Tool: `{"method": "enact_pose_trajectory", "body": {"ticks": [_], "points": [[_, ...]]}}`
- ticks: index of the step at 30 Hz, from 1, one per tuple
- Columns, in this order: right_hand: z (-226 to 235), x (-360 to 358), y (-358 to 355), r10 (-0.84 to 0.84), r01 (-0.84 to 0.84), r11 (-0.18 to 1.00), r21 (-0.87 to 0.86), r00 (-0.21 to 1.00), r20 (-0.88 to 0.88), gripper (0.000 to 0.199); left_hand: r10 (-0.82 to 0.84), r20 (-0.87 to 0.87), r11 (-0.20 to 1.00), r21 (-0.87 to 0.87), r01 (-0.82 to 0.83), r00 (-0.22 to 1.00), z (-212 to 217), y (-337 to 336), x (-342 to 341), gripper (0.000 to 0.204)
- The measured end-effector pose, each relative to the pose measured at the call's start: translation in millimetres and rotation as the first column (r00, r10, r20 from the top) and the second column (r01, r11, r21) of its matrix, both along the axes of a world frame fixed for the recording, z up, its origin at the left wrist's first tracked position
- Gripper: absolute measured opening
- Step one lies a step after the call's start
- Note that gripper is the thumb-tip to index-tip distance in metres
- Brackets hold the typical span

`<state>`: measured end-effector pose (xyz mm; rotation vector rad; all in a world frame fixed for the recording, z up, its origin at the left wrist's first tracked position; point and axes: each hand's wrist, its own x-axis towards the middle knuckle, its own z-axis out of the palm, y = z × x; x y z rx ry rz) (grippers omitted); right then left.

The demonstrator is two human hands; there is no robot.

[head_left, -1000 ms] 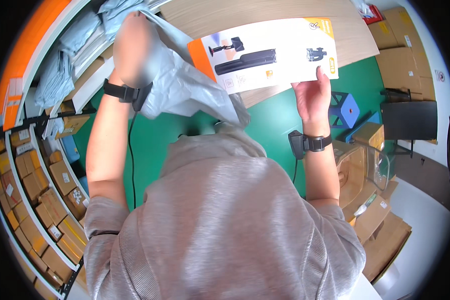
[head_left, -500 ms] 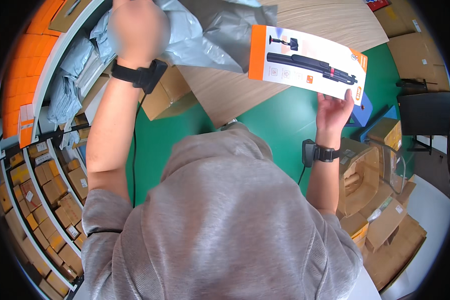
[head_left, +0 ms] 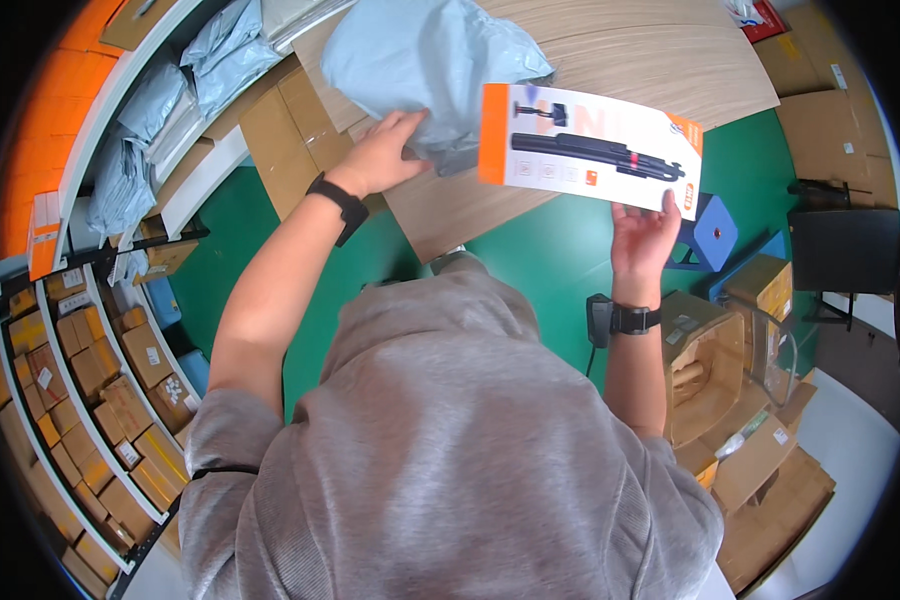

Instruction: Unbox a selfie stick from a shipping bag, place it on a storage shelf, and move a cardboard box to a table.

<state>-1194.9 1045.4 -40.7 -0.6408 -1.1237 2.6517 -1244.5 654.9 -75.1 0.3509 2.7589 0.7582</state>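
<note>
"What's largest?"
"The wooden surface, along the top of the frame. Over it, upper centre: a crumpled grey-blue bag."
"Next?"
"A white-and-orange box, right of the bag."
"And the hands?"
"Left hand: grip loosely spread at the bag's lower edge, contact unclear. Right hand: grip pinching the box's lower right corner."

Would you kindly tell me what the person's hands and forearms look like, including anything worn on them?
The left hand and right hand are gloveless. A black strap circles each wrist; the right one carries a small black case with a thin dark cable. Grey sleeves end near the elbows, leaving both forearms bare.
</note>
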Motion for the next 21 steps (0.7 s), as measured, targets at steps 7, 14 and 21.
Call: {"method": "enact_pose_trajectory", "body": {"ticks": [7,14,21], "points": [[-3.1,-2.0,-113.9,0.417,-0.424,0.901,-0.092,0.904,-0.091,0.044,0.136,0.613,0.079,0.776,-0.625,0.778,24.2,-39.8,91.1,0.069],[4.6,26.4,-223.4,0.751,-0.751,0.660,-0.010,0.660,0.016,0.042,0.308,0.595,-0.163,0.802,-0.575,0.743,48.3,-129.4,191.6,0.052],[-53.5,19.9,-223.2,0.772,-0.844,0.511,0.161,0.533,0.347,0.054,0.496,0.565,-0.235,0.819,-0.524,0.660,31.0,-201.8,274.9,0.052]]}}
